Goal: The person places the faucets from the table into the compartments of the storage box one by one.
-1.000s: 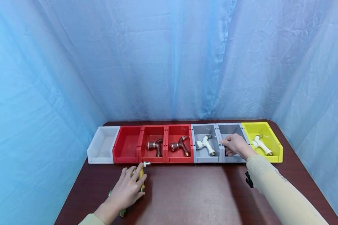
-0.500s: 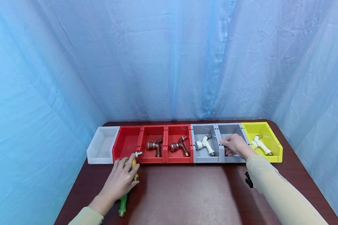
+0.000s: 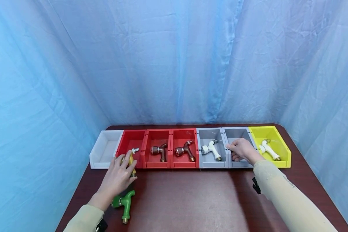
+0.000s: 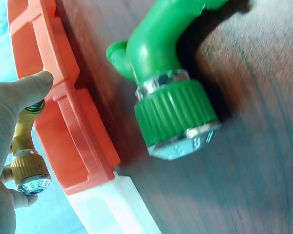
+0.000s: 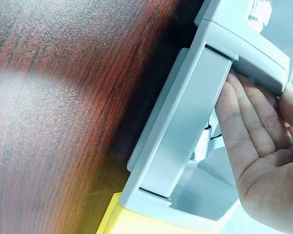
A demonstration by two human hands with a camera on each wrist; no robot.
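Note:
My left hand [image 3: 117,177] grips a yellow tap [image 3: 131,162] by its body, at the front of the leftmost red bin [image 3: 132,140]. In the left wrist view, the tap's ribbed knob [image 4: 30,168] shows between thumb and fingers. A green tap [image 3: 126,204] lies on the table below that hand; its ribbed knob is close in the left wrist view. My right hand [image 3: 243,149] pinches the side wall of the right grey bin [image 3: 241,164], fingers inside and thumb across the rim. A small white part [image 5: 202,144] shows inside that bin, mostly hidden.
Bins stand in a row at the table's back. Brown taps lie in two red bins [image 3: 159,164] [image 3: 185,164]. White taps lie in the left grey bin [image 3: 213,164] and yellow bin [image 3: 287,154]. A white bin [image 3: 103,165] ends the row; blue curtains [image 3: 174,64] hang behind.
My left hand has carried the yellow tap left and forward, from the table to the leftmost red bin's front. The green tap has come into fuller view. The right hand stays put.

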